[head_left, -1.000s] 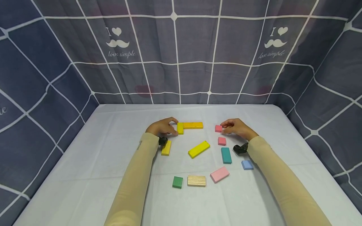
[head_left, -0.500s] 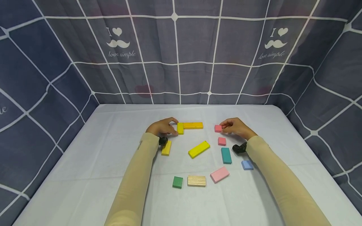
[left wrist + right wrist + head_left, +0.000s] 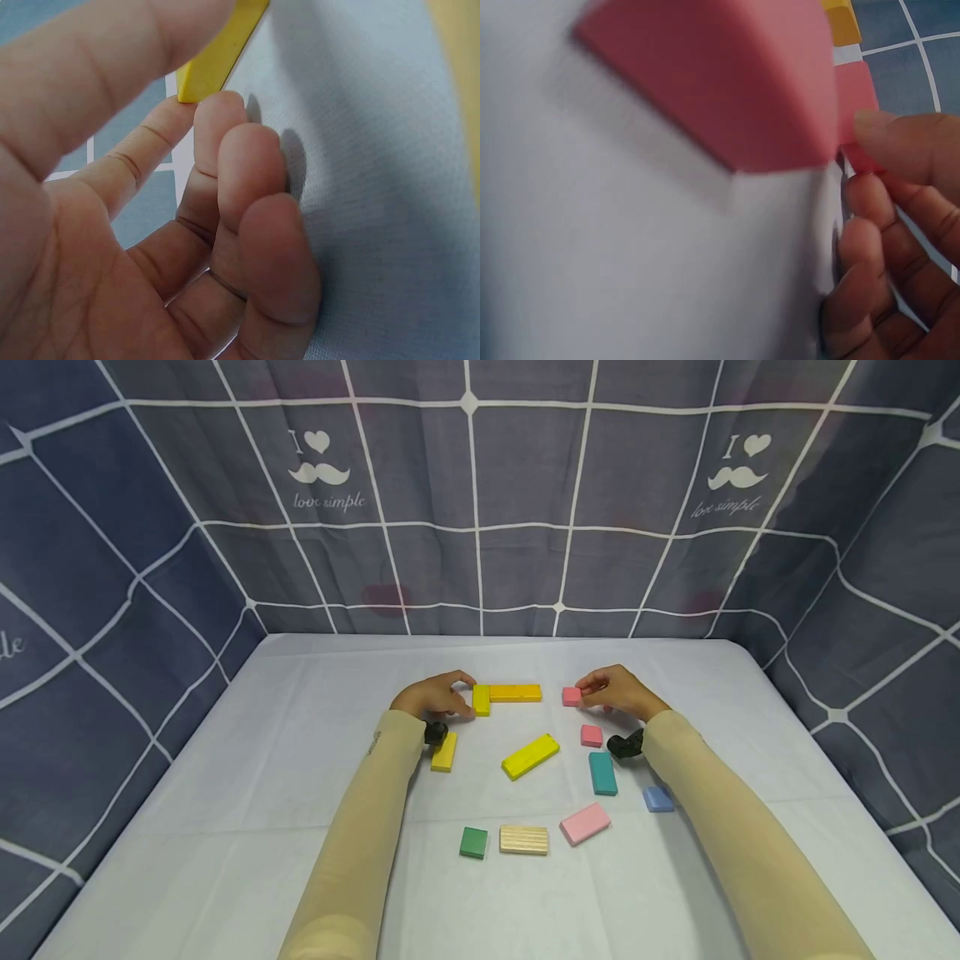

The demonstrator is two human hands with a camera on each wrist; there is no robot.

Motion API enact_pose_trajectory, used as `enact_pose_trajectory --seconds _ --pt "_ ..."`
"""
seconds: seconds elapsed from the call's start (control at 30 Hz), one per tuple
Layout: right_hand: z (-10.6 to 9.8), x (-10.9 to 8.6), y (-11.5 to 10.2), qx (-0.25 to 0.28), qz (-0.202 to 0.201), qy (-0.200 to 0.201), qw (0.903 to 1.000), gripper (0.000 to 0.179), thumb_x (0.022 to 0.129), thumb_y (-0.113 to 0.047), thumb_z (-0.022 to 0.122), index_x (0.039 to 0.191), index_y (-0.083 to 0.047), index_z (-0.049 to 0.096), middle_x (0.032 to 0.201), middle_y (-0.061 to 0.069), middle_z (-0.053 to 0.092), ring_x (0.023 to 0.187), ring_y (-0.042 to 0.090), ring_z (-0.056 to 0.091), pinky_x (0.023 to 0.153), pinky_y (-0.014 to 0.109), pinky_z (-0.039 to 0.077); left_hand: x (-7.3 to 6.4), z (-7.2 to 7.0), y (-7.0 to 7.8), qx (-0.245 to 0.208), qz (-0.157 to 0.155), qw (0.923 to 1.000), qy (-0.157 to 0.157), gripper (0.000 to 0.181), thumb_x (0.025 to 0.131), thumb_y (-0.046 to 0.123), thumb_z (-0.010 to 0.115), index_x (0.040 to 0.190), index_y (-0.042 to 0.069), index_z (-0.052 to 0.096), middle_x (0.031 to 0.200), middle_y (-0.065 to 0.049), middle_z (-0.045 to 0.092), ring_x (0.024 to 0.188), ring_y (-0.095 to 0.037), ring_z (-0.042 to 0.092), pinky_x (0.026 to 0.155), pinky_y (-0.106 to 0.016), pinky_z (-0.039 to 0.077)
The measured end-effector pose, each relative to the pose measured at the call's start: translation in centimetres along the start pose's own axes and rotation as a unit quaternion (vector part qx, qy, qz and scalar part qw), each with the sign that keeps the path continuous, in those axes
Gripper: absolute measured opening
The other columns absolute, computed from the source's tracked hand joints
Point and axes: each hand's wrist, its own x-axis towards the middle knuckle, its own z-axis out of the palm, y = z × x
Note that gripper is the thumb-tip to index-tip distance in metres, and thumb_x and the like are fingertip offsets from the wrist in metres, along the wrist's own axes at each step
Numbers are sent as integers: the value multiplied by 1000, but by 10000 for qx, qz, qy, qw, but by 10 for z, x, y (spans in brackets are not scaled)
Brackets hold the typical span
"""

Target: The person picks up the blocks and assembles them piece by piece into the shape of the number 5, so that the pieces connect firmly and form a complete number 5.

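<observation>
My left hand (image 3: 433, 696) pinches a short yellow block (image 3: 481, 700) by its ends, between thumb and index finger; in the left wrist view this block (image 3: 217, 64) lies past the curled other fingers. A longer orange-yellow block (image 3: 515, 693) lies crosswise against its right side. Across a gap to the right, my right hand (image 3: 618, 691) pinches a small coral-pink block (image 3: 572, 697), seen between thumb and fingers in the right wrist view (image 3: 855, 101). A second coral-pink block (image 3: 591, 736) lies just in front of the right hand and looms large in the right wrist view.
On the white-covered table (image 3: 300, 877) lie a yellow block (image 3: 444, 752) by the left wrist, a slanted yellow block (image 3: 530, 757), a teal block (image 3: 603, 774), a blue block (image 3: 658, 799), a light pink block (image 3: 585, 824), a ridged tan block (image 3: 523, 840) and a green block (image 3: 473, 842).
My right hand has moved slightly left with the coral-pink block, narrowing the gap to the orange-yellow block. The left hand keeps its place on the short yellow block.
</observation>
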Motion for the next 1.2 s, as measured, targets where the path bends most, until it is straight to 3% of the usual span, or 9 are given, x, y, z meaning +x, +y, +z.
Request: enact_pose_trajectory --seconds 0.37,0.63,0.9,1.2 --pt "3 10 -13 -5 57 -132 9999 40 96 -9 81 132 5 70 110 9 72 89 20 55 73 30 48 -1 0 2 36 18 10000 -9 66 96 19 84 154 25 54 97 -8 53 79 -19 49 73 -28 41" --pt "4 13 -20 -168 180 -219 9995 41 98 -11 80 134 3 70 108 8 68 94 22 54 77 30 49 -1 1 2 93 -30 9999 44 65 95 19 84 153 27 55 102 -8 55 82 -20 50 77 -30 41" --pt "8 14 -27 -122 132 -199 9996 41 97 -10 80 134 4 70 105 7 66 93 21 53 77 29 48 -2 -1 1 42 111 9999 -55 66 96 20 85 154 24 53 96 -7 58 78 -18 49 73 -27 40" --pt "12 20 -31 -129 9 -201 9997 41 95 -8 82 132 5 71 98 3 65 88 18 53 72 28 47 -1 -1 1 121 108 9999 -38 67 95 20 85 154 24 53 107 -9 64 87 -20 51 74 -28 41"
